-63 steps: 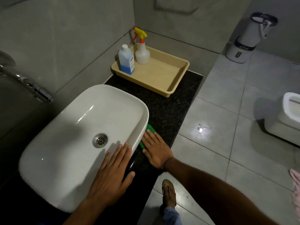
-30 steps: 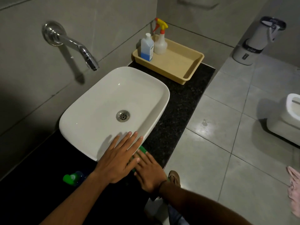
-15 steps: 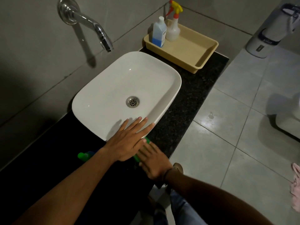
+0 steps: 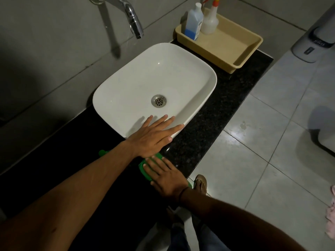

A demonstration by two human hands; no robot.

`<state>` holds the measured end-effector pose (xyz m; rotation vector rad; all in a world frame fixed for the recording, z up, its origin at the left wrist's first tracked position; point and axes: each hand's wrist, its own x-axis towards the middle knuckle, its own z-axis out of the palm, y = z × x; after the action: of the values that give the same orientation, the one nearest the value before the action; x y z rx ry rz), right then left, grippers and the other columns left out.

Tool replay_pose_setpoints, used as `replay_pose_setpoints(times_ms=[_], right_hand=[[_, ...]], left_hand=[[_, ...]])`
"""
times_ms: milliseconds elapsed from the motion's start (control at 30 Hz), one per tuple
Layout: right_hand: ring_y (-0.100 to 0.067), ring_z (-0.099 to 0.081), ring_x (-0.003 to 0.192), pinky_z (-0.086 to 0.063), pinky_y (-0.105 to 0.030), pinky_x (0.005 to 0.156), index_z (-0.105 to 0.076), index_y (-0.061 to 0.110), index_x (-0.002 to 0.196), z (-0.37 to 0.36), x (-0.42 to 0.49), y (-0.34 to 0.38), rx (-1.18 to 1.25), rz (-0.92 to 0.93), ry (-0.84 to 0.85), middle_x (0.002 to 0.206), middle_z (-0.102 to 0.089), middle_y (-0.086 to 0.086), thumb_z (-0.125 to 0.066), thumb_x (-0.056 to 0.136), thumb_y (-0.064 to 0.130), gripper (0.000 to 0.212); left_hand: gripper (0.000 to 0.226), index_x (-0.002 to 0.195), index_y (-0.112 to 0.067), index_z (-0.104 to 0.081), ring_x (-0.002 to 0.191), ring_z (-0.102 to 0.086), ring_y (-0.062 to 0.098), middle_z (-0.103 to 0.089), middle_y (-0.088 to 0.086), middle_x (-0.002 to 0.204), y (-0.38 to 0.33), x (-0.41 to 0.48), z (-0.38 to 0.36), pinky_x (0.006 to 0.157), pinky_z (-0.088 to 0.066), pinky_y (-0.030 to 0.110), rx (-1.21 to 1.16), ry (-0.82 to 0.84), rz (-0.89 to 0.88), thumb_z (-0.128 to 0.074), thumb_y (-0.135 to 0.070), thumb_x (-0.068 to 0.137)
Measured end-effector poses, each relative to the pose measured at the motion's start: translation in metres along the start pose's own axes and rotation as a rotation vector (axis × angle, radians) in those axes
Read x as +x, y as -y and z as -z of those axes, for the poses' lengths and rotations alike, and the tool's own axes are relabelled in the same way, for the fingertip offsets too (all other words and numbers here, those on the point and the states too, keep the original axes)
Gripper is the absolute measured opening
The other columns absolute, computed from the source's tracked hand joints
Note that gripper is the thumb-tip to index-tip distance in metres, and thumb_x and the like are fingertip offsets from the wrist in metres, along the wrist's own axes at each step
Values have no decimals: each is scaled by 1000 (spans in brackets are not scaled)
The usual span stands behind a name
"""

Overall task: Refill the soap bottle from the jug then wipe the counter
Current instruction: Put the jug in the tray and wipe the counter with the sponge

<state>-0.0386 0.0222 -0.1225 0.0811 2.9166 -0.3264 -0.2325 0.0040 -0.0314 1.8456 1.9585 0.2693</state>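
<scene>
My right hand (image 4: 165,176) lies flat on a green cloth (image 4: 145,168), pressing it onto the dark granite counter (image 4: 208,120) just below the near corner of the white basin (image 4: 181,73). My left hand (image 4: 154,136) rests palm down, fingers spread, on the basin's near rim and holds nothing. A green-capped item (image 4: 102,152) peeks out behind my left forearm on the counter. At the far end, a jug with blue liquid (image 4: 193,22) and a spray bottle (image 4: 209,21) stand in a beige tray (image 4: 241,57).
A chrome tap (image 4: 133,20) juts from the wall over the basin. To the right of the counter edge lies tiled floor (image 4: 253,160), with my sandalled foot (image 4: 200,183), a white bin (image 4: 315,42) and a pink cloth (image 4: 330,214) at the frame edge.
My right hand has slid the green cloth along the counter's front strip towards the near end, past the basin corner. My left hand stays on the basin rim as the view shifts left.
</scene>
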Motion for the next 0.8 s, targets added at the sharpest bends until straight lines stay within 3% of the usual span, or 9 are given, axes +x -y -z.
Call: replay_pose_setpoints(times_ms=[100,200,333,433,533,667,733,800], right_hand=[[-24,-22,155,-29,-45,123,-26,24,160,-14,-26,11,-58,153,9,168,-24,0,-38,104,39,59],[-20,-9,158,-15,-45,127,-19,24,162,-14,-60,-18,-6,264,64,171,-12,2,-42,101,39,66],[-19,0,158,-10,-45,128,-11,26,163,4,-40,-39,-70,153,70,171,-5,3,-34,106,41,63],[-23,-12,158,-17,-46,126,-17,26,162,5,-3,-7,-28,65,52,171,-13,0,-36,105,44,63],[-25,-21,156,-23,-47,125,-27,25,160,-9,-2,32,-45,165,36,168,-24,-1,-37,102,43,61],[-23,-13,158,-10,-45,128,-28,23,159,-23,-57,8,-59,339,25,169,-21,0,-39,105,39,58],[-20,-8,158,-3,-42,128,-25,26,160,-16,-76,-27,-78,311,67,170,-16,4,-46,102,39,64],[-19,-5,158,0,-41,128,-19,27,162,-4,-72,-50,-97,246,69,171,-12,5,-41,103,39,64]], left_hand=[[53,155,-58,3,159,7,14,-2,-7,173,-3,-3,2,126,2,59,0,15,19,-21,-44,110],[52,156,-57,2,159,8,15,-1,-6,173,-6,-4,3,126,2,58,3,14,27,-20,-44,110],[53,156,-57,1,159,6,15,-3,-6,173,-7,-4,3,126,1,58,-3,5,32,-22,-43,110],[53,156,-56,0,159,5,14,-5,-6,173,-7,-4,2,126,0,58,1,1,37,-23,-41,111],[52,155,-57,1,159,4,14,-5,-7,173,-8,-5,2,126,-1,57,-5,4,45,-22,-42,111],[51,156,-57,1,159,4,14,-5,-7,173,-10,-7,2,127,-1,57,2,2,50,-20,-44,110],[51,155,-57,1,159,5,13,-4,-8,173,-11,-7,3,127,-1,57,4,4,57,-20,-45,110],[51,155,-58,1,159,5,14,-5,-8,173,-11,-6,4,126,-1,57,2,3,59,-20,-45,110]])
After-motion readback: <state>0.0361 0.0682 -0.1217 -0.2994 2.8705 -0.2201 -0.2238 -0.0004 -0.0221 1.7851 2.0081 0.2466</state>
